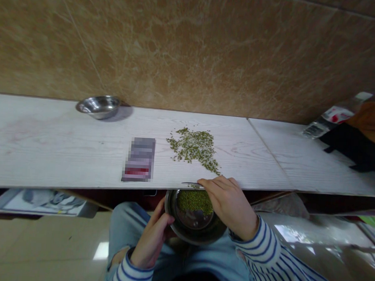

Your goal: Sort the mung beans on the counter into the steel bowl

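Observation:
A steel bowl (195, 237) with green mung beans (195, 201) in it is held just under the table's front edge, above my lap. My left hand (155, 235) grips its left rim, thumb on top. My right hand (230, 203) is at the table edge over the bowl's right side, fingers closed on a thin, dark, flat-looking thing (191, 183) whose kind I cannot make out. A few beans lie beside that thing. More mung beans (195, 145) are spread loosely on the white tabletop, trailing toward my right hand.
A small steel bowl (99, 106) stands at the back left by the wall. A pixelated flat rectangle (139, 159) lies left of the beans. At the right are a plastic bottle (333, 114) and a black and brown bag (360, 133). Open drawer space lies under the table.

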Tool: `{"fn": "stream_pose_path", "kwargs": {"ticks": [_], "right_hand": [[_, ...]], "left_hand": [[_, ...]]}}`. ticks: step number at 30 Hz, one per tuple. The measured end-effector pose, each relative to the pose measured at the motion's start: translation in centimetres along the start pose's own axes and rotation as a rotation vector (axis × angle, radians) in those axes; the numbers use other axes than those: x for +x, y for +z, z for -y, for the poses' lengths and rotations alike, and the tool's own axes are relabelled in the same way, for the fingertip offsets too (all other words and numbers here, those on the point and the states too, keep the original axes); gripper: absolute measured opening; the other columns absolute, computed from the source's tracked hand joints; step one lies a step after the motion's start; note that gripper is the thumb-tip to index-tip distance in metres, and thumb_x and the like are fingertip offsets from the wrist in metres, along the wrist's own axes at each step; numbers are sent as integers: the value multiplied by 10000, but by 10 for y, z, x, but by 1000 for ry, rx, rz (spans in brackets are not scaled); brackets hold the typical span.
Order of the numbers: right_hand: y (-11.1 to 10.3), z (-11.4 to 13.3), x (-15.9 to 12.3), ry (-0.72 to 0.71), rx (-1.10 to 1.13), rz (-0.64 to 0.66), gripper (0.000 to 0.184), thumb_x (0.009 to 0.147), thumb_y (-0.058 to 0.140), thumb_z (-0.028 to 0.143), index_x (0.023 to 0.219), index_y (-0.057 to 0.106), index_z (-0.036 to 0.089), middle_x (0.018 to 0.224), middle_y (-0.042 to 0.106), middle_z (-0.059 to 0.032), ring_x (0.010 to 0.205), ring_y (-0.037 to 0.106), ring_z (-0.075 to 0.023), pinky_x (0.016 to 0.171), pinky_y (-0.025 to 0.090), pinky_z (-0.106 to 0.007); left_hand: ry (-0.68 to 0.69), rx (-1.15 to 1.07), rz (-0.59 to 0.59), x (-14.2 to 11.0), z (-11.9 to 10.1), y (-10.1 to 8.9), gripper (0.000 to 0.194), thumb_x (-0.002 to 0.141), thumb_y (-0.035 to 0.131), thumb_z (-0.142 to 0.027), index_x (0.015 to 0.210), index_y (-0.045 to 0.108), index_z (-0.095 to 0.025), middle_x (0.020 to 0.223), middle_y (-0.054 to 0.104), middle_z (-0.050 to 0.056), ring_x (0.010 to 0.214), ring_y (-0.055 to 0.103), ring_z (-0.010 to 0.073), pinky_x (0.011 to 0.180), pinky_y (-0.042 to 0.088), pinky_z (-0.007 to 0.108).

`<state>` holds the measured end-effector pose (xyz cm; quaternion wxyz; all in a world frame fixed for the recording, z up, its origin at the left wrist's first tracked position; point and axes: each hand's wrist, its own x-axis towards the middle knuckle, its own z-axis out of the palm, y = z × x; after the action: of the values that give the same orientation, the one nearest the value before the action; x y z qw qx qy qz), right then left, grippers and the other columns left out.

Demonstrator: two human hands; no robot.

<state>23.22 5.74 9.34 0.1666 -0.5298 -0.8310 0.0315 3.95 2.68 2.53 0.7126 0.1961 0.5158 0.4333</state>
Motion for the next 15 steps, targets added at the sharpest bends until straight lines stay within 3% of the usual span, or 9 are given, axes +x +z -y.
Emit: {"fn": "stream_pose_path", "kwargs": {"ticks": [6, 11, 15], "right_hand": [[-6, -3, -10, -23, 26, 4, 284, 912, 450, 142, 1143, 590, 230, 980, 693, -30, 927, 574, -178, 764, 373, -324], [-10, -11, -24, 48, -6, -52, 281, 923, 432, 159, 1146, 593, 219, 963, 689, -49, 900, 590, -172, 768, 398, -315], [-10, -14, -34, 75, -34, -86, 275, 935, 416, 195, 1140, 598, 216, 935, 689, -58, 878, 600, -174, 761, 420, -311]], "left_hand": [[12, -4, -19, -1, 4, -6, 658, 615, 591, -149, 1265, 548, -238, 1050, 664, 41, 844, 573, 185, 622, 450, 263], [-14, 4, -128, -4, 16, -19, 769, 599, 561, -153, 1352, 440, -252, 692, 596, -27, 576, 484, 124, 525, 409, 249], [-39, 39, -164, -9, 29, -25, 768, 589, 526, -131, 1336, 434, -286, 747, 605, -22, 596, 503, 129, 522, 417, 248]]}}
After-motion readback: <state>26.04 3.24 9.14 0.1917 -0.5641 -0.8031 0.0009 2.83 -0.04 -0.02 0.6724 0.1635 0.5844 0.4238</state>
